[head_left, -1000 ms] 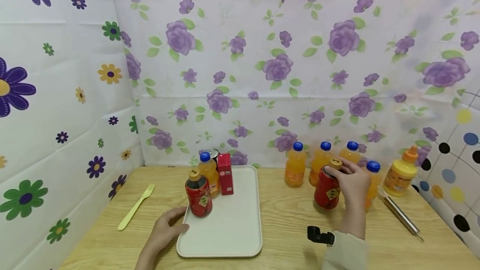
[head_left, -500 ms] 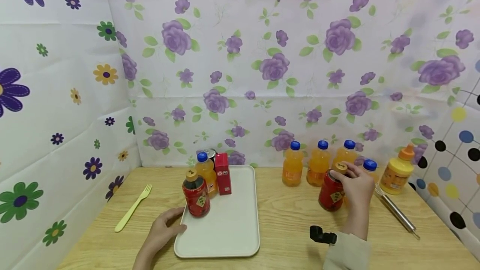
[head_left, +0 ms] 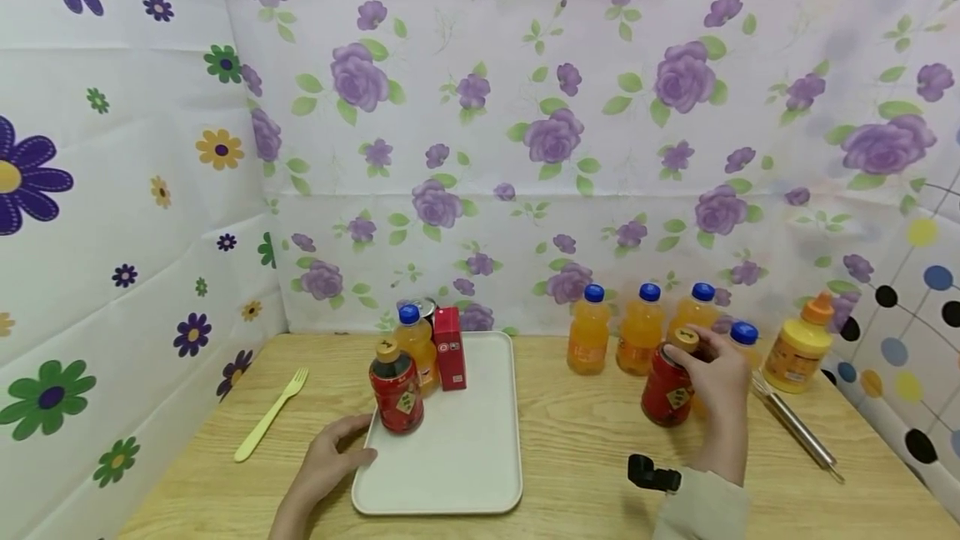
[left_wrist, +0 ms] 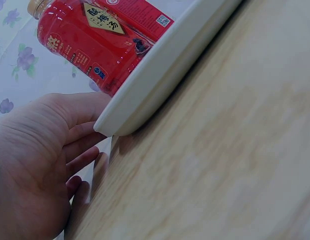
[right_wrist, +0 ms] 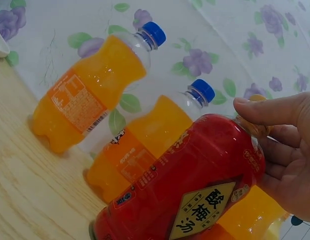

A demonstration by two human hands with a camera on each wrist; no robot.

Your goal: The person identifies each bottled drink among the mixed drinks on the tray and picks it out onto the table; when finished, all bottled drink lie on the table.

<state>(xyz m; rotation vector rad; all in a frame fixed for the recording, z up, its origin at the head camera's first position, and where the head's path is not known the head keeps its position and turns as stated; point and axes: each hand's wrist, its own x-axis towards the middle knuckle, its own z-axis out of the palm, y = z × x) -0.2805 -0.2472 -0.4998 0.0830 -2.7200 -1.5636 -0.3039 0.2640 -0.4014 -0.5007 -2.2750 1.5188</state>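
I have a red bottle by its neck, near the right part of the desk. My right hand grasps it just under the gold cap, thumb on the near side and fingers behind. The bottle is nearly upright; I can't tell whether its base touches the desk.

Just behind it stand three orange drink bottles with blue caps, and a fourth orange bottle is partly hidden behind my right hand. Farther right are a yellow squeeze bottle and, in front of it, a metal whisk.

Well to the left lies a white tray. My left hand touches its left rim, fingers relaxed rather than clenched. On the tray, toward the back left, stand a second red bottle, a blue-capped orange bottle and a red carton; a can shows partly behind them. A pale yellow fork lies left of the tray.
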